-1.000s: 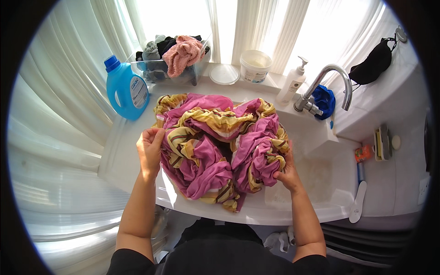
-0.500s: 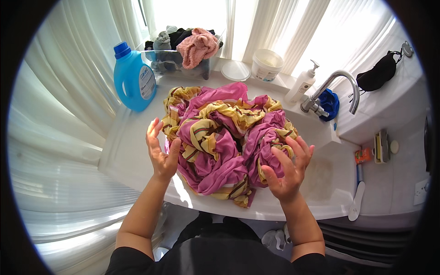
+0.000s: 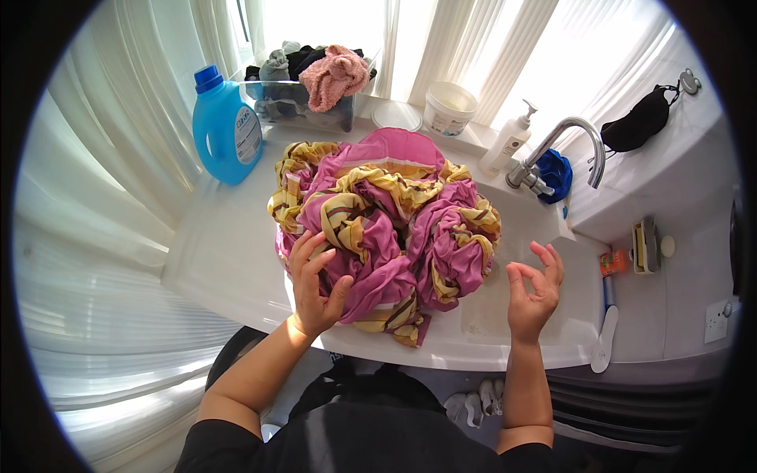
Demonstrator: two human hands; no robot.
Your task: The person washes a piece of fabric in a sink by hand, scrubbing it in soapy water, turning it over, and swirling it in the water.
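A large heap of pink and yellow striped cloth (image 3: 371, 236) lies bunched on the white counter and reaches over the basin's edge. My left hand (image 3: 314, 288) is at the heap's near left side, its fingers apart and gripping nothing; whether the fingertips touch the fabric is hard to tell. To the right of the heap, my right hand (image 3: 534, 296) hovers above the basin. Its fingers are loosely curled, the thumb close to the index finger, and nothing shows in it.
A blue detergent bottle (image 3: 229, 130) stands at the back left, beside a clear bin (image 3: 303, 106) of clothes. Behind the heap are a white tub (image 3: 449, 109) and a round lid (image 3: 397, 117). A pump bottle (image 3: 507, 142) and chrome faucet (image 3: 552, 162) border the basin (image 3: 505, 315); a white brush (image 3: 605, 339) lies right.
My right hand has moved away from the cloth to the right, its fingers curling inward. My left hand has shifted right and nearer to me, in front of the heap. A pink flap at the back looks flatter.
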